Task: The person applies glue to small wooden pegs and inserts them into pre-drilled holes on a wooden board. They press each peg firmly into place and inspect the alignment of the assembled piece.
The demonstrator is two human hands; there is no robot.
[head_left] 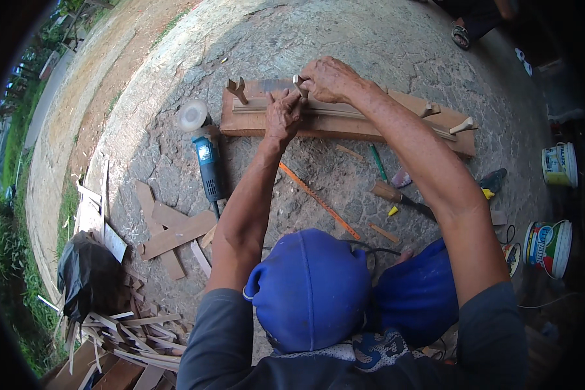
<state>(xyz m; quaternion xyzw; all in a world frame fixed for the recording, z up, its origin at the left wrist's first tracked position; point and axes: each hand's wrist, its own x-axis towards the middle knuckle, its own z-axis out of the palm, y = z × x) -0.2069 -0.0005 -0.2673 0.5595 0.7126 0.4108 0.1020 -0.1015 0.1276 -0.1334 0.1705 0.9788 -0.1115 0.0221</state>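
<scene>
A long wooden board [247, 123] lies crosswise on the ground before me, with thin wooden strips [331, 112] along its top. My right hand [331, 79] pinches a short upright wooden peg [297, 81] near its upper end. Low on the same peg, the fingers of my left hand [285, 116] close around it, just above the strips. A forked wooden peg [237, 90] stands to the left of my hands. Two more pegs, one at the board's right end [463, 125] and one partly beyond my right forearm [429, 110], lean outward. My fingers hide part of the held peg.
An angle grinder [209, 166] with a pale disc lies left of the board. Nearer are an orange folding rule [318, 200], a green marker [377, 162] and a chisel-like handle [387, 191]. Wood offcuts [182, 234] and a black bag [91, 273] lie left; buckets [548, 249] stand right.
</scene>
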